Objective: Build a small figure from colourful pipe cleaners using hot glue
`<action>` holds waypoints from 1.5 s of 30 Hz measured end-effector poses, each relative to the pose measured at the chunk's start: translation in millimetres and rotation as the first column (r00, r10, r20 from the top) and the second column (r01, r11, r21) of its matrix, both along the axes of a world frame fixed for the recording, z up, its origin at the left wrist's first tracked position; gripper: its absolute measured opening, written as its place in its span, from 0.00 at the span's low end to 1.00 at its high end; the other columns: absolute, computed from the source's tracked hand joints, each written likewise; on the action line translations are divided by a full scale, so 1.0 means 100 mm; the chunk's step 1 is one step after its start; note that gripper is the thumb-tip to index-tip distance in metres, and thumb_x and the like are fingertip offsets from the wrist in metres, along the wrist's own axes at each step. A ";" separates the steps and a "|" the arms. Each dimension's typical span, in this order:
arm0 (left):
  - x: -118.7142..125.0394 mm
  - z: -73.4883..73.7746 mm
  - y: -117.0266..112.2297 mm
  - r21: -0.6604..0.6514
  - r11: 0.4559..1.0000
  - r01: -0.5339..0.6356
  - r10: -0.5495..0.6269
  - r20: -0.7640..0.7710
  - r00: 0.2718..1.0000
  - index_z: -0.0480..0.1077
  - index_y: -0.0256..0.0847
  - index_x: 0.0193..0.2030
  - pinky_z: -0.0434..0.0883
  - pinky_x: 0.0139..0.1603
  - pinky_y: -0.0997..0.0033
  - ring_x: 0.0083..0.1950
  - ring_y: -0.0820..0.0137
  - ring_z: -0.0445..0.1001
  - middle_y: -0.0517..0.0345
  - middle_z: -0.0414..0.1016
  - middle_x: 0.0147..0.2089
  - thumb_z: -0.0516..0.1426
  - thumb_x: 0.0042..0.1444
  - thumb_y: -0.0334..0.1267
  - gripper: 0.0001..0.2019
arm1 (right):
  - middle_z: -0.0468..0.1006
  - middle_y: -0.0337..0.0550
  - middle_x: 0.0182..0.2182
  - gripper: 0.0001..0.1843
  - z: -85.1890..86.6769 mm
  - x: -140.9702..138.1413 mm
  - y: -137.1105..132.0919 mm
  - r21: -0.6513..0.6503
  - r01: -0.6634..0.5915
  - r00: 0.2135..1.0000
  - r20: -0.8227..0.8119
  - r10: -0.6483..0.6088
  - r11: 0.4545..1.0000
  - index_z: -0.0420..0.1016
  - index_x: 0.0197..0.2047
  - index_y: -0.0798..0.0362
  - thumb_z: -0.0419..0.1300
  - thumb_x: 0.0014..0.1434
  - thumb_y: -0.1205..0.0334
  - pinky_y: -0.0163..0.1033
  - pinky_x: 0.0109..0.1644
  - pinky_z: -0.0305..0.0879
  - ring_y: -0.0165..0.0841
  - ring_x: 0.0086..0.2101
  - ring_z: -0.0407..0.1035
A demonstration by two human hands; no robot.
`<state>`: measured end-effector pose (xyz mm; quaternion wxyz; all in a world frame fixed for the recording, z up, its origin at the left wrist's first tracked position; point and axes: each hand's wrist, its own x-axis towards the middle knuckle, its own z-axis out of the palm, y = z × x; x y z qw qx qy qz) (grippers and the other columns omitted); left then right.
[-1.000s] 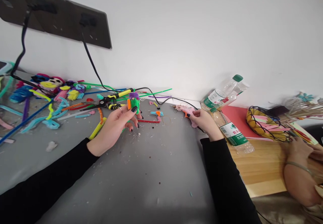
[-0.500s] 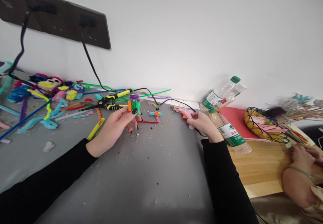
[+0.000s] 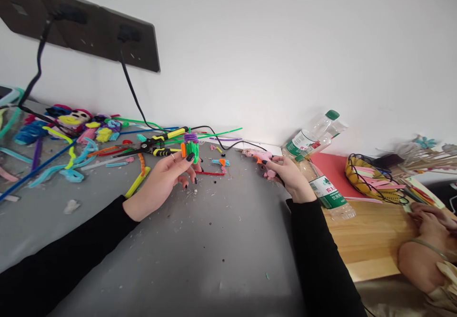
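Here, the pipe-cleaner figure point(image 3: 191, 148) shows a green wound body, a purple top and an orange side piece. It stands upright between the thumb and fingertips of the left hand point(image 3: 164, 180), pinched above the grey table point(image 3: 200, 241). The right hand point(image 3: 285, 176) is closed around the pink glue gun point(image 3: 260, 155), nozzle toward the figure.

Left hand point(image 3: 164, 180), right hand point(image 3: 286, 175): grips closed, forearms outstretched.

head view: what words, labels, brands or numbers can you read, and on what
Lying bottle, green and white label: print too blurred to read.
Leaning bottle, label: too small to read.
Pink glue gun in the right hand, pipe-cleaner figure in the left hand: no text.
No other text.
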<state>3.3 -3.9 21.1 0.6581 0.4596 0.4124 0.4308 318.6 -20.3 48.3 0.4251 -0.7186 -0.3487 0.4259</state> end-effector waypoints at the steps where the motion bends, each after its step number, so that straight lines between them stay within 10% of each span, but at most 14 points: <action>1: 0.00 0.00 0.00 -0.018 1.000 0.010 -0.009 0.031 0.999 0.74 0.39 0.36 0.66 0.26 0.74 0.32 0.71 0.73 0.53 0.77 0.37 0.72 0.44 0.61 0.27 | 0.74 0.35 0.19 0.20 -0.01 0.01 0.01 0.037 0.001 0.999 -0.039 0.001 0.999 0.67 0.34 0.51 0.74 0.43 0.64 0.30 0.25 0.67 0.30 0.23 0.73; 11: -0.01 -0.01 0.00 -0.038 0.982 0.185 -0.180 0.097 0.979 0.78 0.40 0.35 0.66 0.26 0.75 0.31 0.72 0.72 0.54 0.78 0.34 0.72 0.46 0.60 0.24 | 0.72 0.33 0.24 0.24 0.08 -0.28 0.00 0.470 -0.031 0.944 -0.275 0.180 0.882 0.74 0.40 0.52 0.75 0.42 0.54 0.32 0.25 0.63 0.26 0.23 0.64; 22: 0.01 0.01 -0.02 -0.011 0.971 0.237 -0.237 0.001 0.971 0.76 0.40 0.35 0.65 0.27 0.73 0.30 0.72 0.71 0.55 0.77 0.35 0.68 0.51 0.59 0.22 | 0.51 0.28 0.17 0.20 -0.06 -0.69 -0.16 0.423 -0.185 0.932 0.363 0.021 0.887 0.51 0.22 0.47 0.62 0.50 0.58 0.34 0.22 0.43 0.23 0.20 0.45; 45: 0.03 0.01 -0.04 0.024 0.951 0.309 -0.307 -0.058 0.950 0.75 0.40 0.31 0.66 0.26 0.72 0.30 0.69 0.70 0.53 0.75 0.32 0.66 0.52 0.62 0.23 | 0.78 0.37 0.32 0.15 -0.13 -0.72 -0.21 0.451 -0.366 0.778 0.628 0.002 0.814 0.71 0.41 0.48 0.59 0.46 0.64 0.33 0.30 0.64 0.29 0.26 0.66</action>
